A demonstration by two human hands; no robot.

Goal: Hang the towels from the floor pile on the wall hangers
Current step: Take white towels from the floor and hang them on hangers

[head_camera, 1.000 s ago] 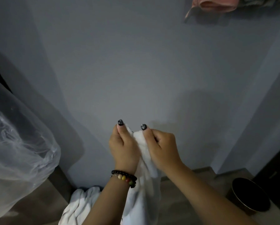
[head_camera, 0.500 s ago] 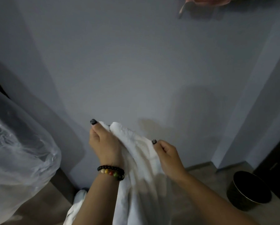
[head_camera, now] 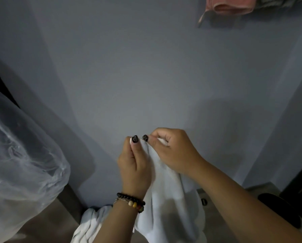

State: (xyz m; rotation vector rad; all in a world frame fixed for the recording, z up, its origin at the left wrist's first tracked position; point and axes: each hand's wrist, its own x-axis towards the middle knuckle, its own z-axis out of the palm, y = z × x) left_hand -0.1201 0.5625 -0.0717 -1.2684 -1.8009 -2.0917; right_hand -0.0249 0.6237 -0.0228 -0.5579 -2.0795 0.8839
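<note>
White terry cloth hangs between both hands in front of the grey wall (head_camera: 146,76): a white towel (head_camera: 166,199) held up by its top edge, the rest draping down between the forearms toward the floor. The left hand (head_camera: 134,165) is raised with its back to the camera, thumb up, pinching the towel's edge between thumb and curled fingers (head_camera: 127,142); a beaded bracelet (head_camera: 131,203) circles its wrist. The right hand (head_camera: 173,151) comes in from the lower right, forearm slanting upward, wrist bent so its knuckles face up, its fingers curled tight around a bunch of the same edge. The two dark-painted thumbnails sit just beside each other at the top of the cloth. Below the left forearm lies the floor pile (head_camera: 88,223) of white towels against the base of the wall. A pink towel (head_camera: 230,6) hangs at the upper right. Clear plastic sheeting (head_camera: 20,163) bulges at the left.
</note>
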